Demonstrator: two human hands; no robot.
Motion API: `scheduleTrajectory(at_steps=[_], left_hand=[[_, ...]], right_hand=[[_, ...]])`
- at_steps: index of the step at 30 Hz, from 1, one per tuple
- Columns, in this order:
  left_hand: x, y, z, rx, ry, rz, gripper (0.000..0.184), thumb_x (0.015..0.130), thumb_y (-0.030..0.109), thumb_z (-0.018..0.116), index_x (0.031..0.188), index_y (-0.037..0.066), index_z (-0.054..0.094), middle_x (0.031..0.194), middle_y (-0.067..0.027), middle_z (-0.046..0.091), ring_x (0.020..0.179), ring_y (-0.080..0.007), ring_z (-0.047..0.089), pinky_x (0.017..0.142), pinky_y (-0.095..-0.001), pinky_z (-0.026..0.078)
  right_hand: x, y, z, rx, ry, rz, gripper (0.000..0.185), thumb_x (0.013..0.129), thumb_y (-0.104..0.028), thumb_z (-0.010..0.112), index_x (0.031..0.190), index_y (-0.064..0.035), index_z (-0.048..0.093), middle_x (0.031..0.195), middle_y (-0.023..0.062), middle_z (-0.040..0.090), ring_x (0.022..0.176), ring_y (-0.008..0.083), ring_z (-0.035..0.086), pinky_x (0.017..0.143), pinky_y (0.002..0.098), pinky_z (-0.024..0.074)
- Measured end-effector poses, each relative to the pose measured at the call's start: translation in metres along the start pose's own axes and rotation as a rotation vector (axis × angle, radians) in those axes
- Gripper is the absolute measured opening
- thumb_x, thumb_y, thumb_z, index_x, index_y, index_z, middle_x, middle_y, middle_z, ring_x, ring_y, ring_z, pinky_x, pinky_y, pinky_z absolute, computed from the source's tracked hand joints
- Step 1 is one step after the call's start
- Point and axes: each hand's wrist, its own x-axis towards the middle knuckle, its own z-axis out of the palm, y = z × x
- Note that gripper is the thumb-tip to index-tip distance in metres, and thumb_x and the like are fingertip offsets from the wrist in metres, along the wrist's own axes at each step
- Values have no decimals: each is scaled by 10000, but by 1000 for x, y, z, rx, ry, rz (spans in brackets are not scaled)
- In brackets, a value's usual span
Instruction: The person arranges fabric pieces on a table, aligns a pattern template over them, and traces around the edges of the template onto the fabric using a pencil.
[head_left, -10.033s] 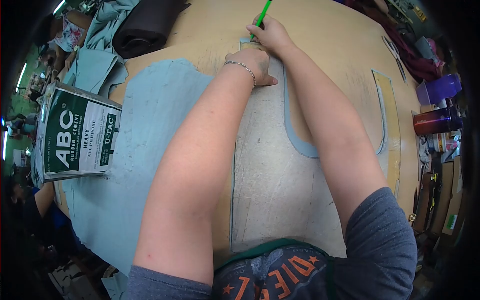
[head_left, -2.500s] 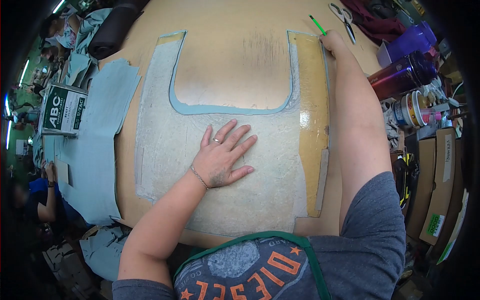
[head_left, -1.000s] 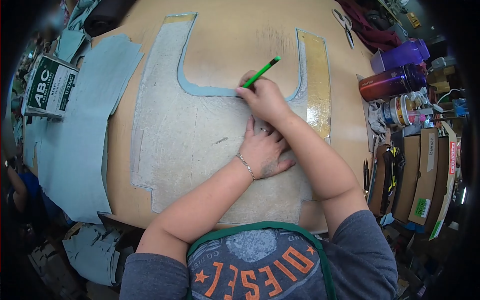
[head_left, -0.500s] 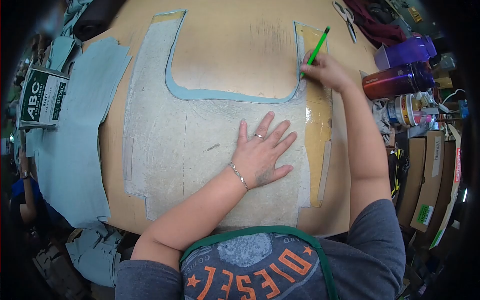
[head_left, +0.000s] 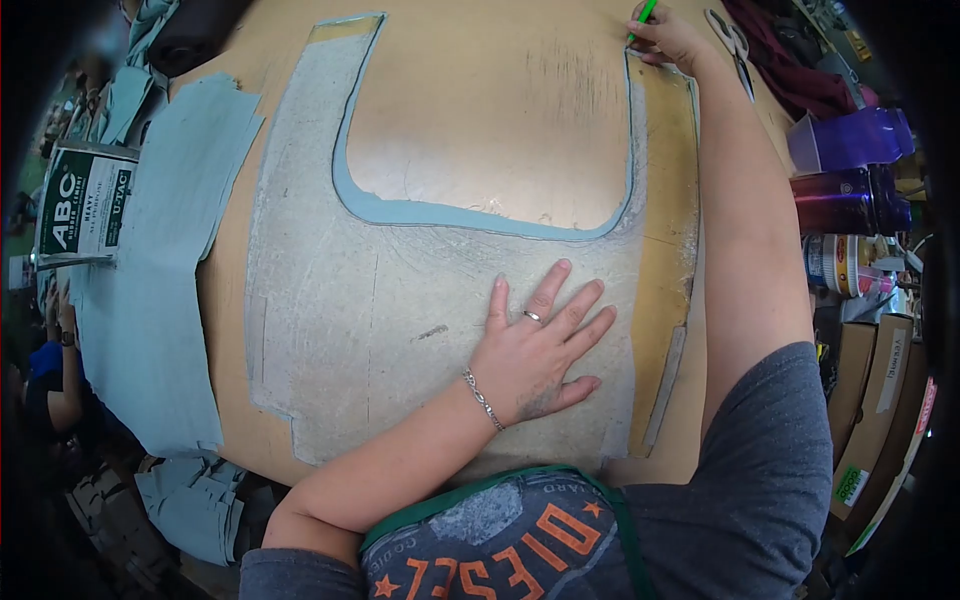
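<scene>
My left hand lies flat with spread fingers on a large pale U-shaped pattern, right of its middle. My right hand grips a green pencil, its point at the top inner corner of the pattern's right arm. A yellow-brown strip covers much of that arm. Light blue material shows as a band along the inner curve, under the pattern.
Light blue sheets and an ABC rubber cement can are on the left. Scissors lie beyond my right hand. A purple container, a dark tumbler and cardboard boxes stand right. A person's arm shows far left.
My right hand with the pencil has moved from the inner curve up along the right arm to its top corner. My left hand stays spread on the pattern. The view has shifted slightly.
</scene>
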Motion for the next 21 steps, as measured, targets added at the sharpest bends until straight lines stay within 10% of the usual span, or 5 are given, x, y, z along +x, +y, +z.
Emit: scheduleTrajectory(at_steps=[6, 12, 21], left_hand=[[-2, 0, 2, -19, 6, 6, 627, 728, 540, 533, 1271, 249, 418, 1388, 2, 284, 1316, -250, 167, 881, -673, 236], [-4, -1, 4, -35, 11, 7, 604, 763, 524, 488, 1279, 223, 398, 1385, -31, 265, 1313, -266, 139, 916, -671, 194], [-7, -4, 7, -57, -10, 23, 580, 769, 540, 441, 1225, 183, 470, 1275, -63, 409, 1230, -255, 310, 937, -673, 142]], right_hand=[[-58, 18, 22, 415, 401, -269, 190, 830, -224, 598, 940, -82, 537, 821, 18, 589, 750, 98, 578, 581, 191, 437], [-213, -59, 168, 478, -129, -126, 161, 820, -141, 613, 893, -32, 519, 812, 50, 589, 743, 119, 582, 628, 237, 465], [-216, -60, 218, 209, -28, -304, 132, 799, -122, 603, 830, -7, 546, 732, 88, 587, 680, 166, 577, 630, 285, 446]])
